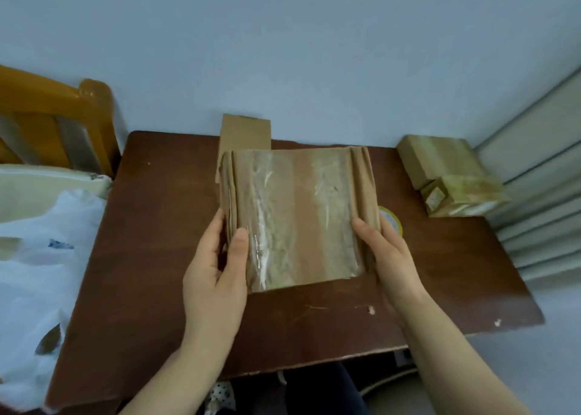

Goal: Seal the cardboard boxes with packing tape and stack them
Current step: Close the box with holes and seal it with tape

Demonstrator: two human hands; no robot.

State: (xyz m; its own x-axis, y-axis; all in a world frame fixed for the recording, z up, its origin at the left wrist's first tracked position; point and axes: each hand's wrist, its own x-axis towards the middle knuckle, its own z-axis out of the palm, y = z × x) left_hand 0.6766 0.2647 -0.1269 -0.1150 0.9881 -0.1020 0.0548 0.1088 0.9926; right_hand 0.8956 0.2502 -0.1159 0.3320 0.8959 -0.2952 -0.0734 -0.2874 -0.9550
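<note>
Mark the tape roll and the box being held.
Yellow-rimmed packing tape roll (393, 223), head view: exposed right rim.
Flat brown taped cardboard box (301, 213), head view: bare middle of top face.

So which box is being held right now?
The wide taped box in the middle: left hand and right hand grip its sides. The plain box behind and two boxes at right sit untouched.

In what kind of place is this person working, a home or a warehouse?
Most likely a bedroom in a home: a wooden bed frame with printed bedding stands right beside the small brown table, which is pushed against a plain wall.
</note>
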